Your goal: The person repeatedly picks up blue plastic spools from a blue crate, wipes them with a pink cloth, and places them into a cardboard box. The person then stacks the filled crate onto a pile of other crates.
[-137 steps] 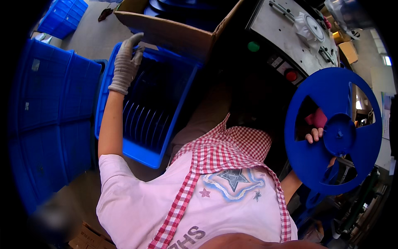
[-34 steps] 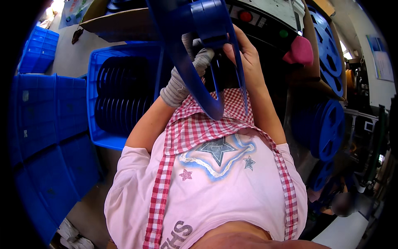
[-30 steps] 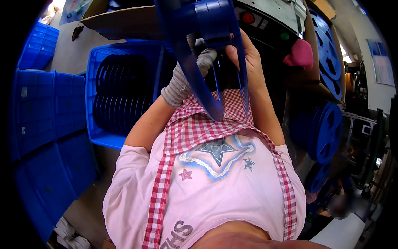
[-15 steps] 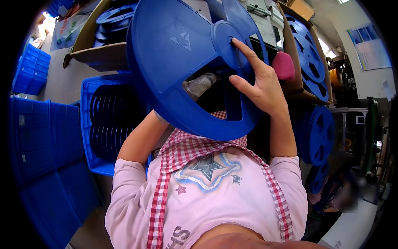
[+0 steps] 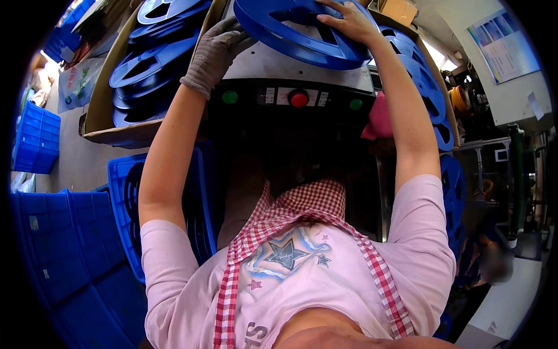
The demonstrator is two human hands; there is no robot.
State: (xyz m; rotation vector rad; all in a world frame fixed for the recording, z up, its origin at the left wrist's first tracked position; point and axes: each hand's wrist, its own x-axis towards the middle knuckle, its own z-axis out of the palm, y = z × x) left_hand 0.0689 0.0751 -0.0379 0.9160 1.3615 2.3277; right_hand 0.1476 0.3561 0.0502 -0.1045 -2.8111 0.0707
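Observation:
A large blue plastic reel (image 5: 293,42) with cut-out windows lies tilted over the metal top of a machine (image 5: 261,65) at the upper edge. My right hand (image 5: 353,24), bare, reaches across its right side, with thumb and forefinger bent onto it near the hub. My left hand (image 5: 216,53), in a grey knit glove, is at the reel's left rim. Its fingers point right and the tips meet the rim's underside. Part of the reel runs out of the picture.
The machine's dark front carries a red button (image 5: 299,98) and two green ones (image 5: 230,98). Cardboard boxes of blue reels (image 5: 154,70) flank it. Right of the buttons is a pink object (image 5: 379,118). At lower left are a blue crate with black reels (image 5: 121,174) and stacked blue crates (image 5: 64,232).
The blue reel has moved away from my body, up over the machine top. My left hand has come out from beneath it to its left rim. Both arms are now stretched forward.

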